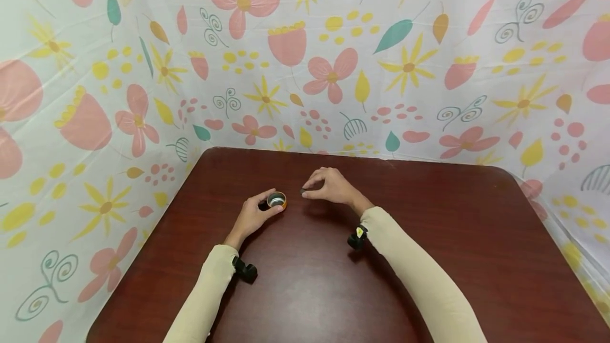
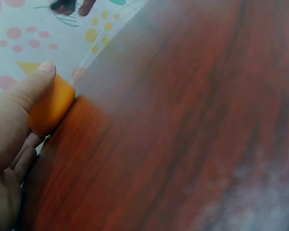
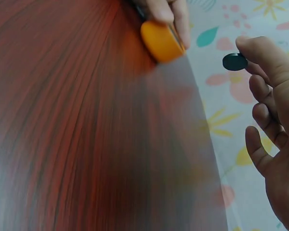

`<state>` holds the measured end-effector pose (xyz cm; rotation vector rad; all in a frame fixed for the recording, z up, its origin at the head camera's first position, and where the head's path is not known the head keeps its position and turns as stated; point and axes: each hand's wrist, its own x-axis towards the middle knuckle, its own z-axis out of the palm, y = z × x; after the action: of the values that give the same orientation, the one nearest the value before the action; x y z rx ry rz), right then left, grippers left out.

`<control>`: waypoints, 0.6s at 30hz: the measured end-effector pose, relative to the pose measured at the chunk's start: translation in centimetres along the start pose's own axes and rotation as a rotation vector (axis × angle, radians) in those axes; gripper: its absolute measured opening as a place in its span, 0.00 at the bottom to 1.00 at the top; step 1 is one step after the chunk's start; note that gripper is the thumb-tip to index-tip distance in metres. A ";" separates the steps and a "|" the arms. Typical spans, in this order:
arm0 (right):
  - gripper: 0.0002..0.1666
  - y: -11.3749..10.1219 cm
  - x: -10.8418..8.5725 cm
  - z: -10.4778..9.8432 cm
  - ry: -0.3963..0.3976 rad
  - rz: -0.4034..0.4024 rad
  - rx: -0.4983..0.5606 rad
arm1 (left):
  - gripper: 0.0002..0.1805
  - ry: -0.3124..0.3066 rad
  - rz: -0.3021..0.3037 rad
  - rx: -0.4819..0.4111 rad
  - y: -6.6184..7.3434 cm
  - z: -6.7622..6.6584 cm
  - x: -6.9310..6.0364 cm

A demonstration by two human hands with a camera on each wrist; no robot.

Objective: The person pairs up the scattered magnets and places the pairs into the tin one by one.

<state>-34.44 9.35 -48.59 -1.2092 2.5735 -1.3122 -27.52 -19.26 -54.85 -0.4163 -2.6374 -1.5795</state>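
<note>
My left hand [image 1: 251,215] holds a small round orange tin [image 1: 277,201] between thumb and fingers on the table. The tin's top is open, showing a silvery inside; its smooth orange wall [image 2: 58,103] shows in the left wrist view. To the right of the tin, my right hand [image 1: 332,186] pinches a small black disc [image 3: 234,61] between thumb and index finger, above the table. The other fingers of that hand are loosely bent. What the disc is cannot be told from its plain dark faces.
A dark reddish-brown wooden table [image 1: 429,237] spreads under both hands. A white cloth [image 1: 352,57] printed with flowers and leaves hangs behind it and along the sides. Each wrist wears a black camera mount [image 1: 245,270].
</note>
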 end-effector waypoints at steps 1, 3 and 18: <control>0.05 -0.2 0.5 0.4 -0.008 0.003 0.004 | 0.38 0.000 0.000 -0.003 0.0 0.0 0.0; 0.05 -0.5 1.3 1.1 -0.020 0.010 0.010 | 0.38 0.000 0.004 -0.003 0.0 0.0 0.1; 0.10 -0.2 4.4 5.6 0.011 0.084 0.065 | 0.36 0.008 0.022 -0.010 -0.3 0.0 0.2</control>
<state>-35.55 2.65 -50.75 -1.0742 2.5371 -1.3774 -27.76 -19.39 -55.06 -0.4378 -2.6112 -1.5846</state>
